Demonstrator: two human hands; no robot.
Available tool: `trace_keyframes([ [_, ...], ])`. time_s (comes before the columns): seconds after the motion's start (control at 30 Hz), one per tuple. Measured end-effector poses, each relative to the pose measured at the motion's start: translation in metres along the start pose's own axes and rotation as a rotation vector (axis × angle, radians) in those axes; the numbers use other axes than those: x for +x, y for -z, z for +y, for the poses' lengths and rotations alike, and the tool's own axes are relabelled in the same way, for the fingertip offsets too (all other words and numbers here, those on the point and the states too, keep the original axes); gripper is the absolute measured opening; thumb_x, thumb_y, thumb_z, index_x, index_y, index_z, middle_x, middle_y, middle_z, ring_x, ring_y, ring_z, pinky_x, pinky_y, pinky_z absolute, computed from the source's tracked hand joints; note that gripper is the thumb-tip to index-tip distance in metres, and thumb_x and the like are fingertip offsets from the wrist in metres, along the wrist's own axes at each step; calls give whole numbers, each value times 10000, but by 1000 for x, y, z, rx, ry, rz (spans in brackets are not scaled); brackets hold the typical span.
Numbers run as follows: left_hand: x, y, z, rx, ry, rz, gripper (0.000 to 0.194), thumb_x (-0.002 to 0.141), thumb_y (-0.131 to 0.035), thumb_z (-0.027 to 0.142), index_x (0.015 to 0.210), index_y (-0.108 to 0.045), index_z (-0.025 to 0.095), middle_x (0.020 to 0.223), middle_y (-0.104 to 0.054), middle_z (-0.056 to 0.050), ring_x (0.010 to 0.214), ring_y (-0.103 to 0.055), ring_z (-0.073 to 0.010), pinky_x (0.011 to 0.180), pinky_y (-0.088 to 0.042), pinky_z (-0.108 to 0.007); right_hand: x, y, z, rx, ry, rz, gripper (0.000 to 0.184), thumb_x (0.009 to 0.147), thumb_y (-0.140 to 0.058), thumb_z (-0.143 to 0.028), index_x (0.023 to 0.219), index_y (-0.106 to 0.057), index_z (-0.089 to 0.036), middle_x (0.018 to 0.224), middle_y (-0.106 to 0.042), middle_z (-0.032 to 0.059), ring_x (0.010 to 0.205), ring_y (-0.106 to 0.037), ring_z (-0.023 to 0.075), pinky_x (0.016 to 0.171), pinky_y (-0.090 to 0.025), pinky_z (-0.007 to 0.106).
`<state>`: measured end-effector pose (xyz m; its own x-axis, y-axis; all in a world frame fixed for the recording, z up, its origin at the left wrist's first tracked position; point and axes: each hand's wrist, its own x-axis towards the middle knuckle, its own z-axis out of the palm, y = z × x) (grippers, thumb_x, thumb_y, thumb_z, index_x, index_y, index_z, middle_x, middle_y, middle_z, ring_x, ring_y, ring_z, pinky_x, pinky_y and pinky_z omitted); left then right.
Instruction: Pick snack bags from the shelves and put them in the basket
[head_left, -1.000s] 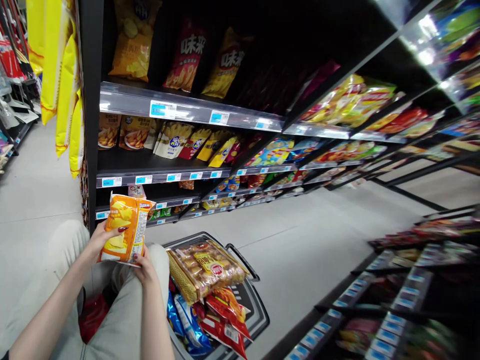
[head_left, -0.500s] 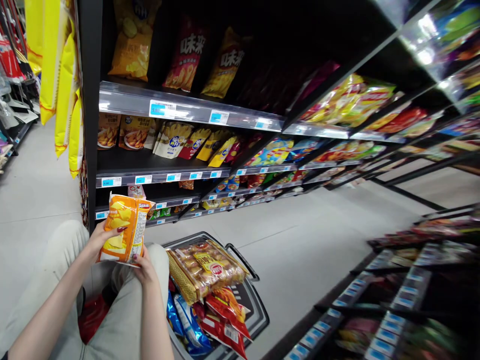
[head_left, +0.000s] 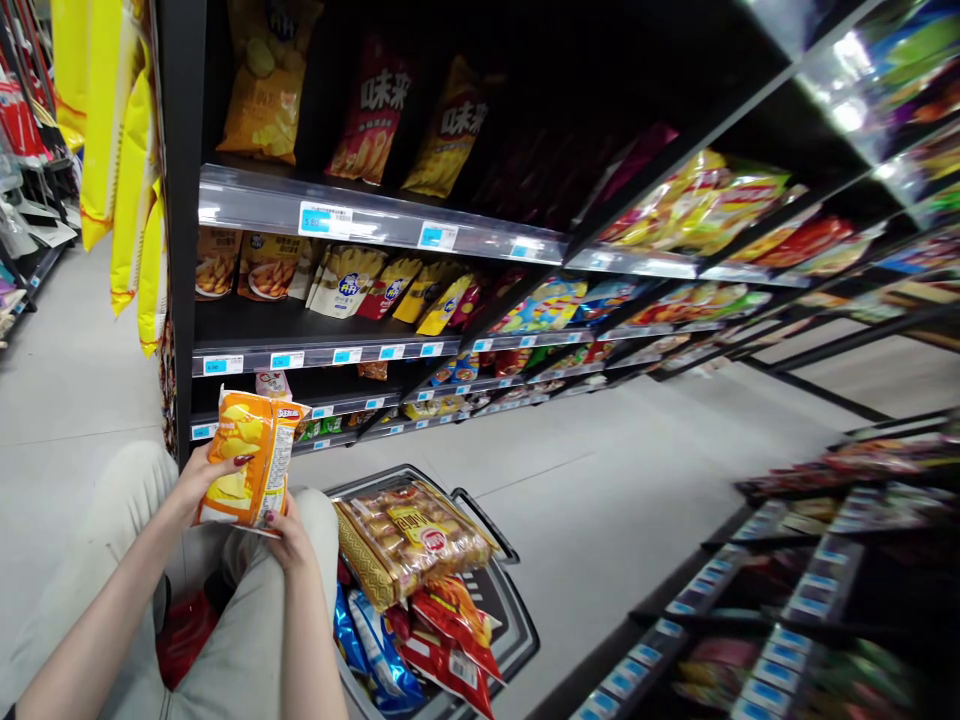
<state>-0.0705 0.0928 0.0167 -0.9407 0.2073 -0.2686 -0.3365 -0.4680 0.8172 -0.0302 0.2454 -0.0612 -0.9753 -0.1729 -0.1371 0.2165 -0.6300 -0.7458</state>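
Note:
An orange bag of potato chips [head_left: 251, 455] is held up above my knees, its printed back panel facing me. My left hand [head_left: 196, 482] grips its left side, thumb across the front. At the lower right corner my right hand [head_left: 291, 530] pinches the bag; the fingers behind it are hidden. To the right of my knee stands a grey shopping basket [head_left: 529, 620] on the floor. Inside it lie a clear-wrapped pack of small breads [head_left: 420, 530], blue snack bags [head_left: 382, 640] and red snack bags [head_left: 454, 650].
A black shelf unit [head_left: 315, 325] with bagged snacks rises in front of me. Yellow bags [head_left: 112, 150] hang at its left end. Another shelf [head_left: 795, 600] runs along the right. Pale tiled floor [head_left: 570, 500] lies between them. The basket handle [head_left: 495, 525] rests outward to the right.

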Motion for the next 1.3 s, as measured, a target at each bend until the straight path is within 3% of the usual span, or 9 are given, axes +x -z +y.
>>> trace_keyframes([
  [0.63,0,0,0,5,5,11,453,540,-892,301,924,-722,132,891,-782,-96,766,-733,-231,699,-586,-285,-1,1,1,-15,4,-1,571,496,-805,-262,1045,-649,-275,1005,-739,7,947,-692,273,838,-558,377],
  [0.9,0,0,1,12,6,4,475,547,-888,304,954,-714,129,925,-779,-114,791,-735,-269,728,-582,-331,-1,-1,-1,-16,-7,1,615,477,-827,-296,1065,-647,-269,1045,-734,38,971,-680,309,737,-581,369],
  [1.3,0,0,1,27,9,8,478,548,-887,317,949,-707,130,937,-777,-121,807,-733,-287,736,-573,-347,-3,-4,-4,-9,-12,18,593,479,-823,-290,1048,-659,-276,1059,-736,31,992,-671,326,756,-579,397],
])
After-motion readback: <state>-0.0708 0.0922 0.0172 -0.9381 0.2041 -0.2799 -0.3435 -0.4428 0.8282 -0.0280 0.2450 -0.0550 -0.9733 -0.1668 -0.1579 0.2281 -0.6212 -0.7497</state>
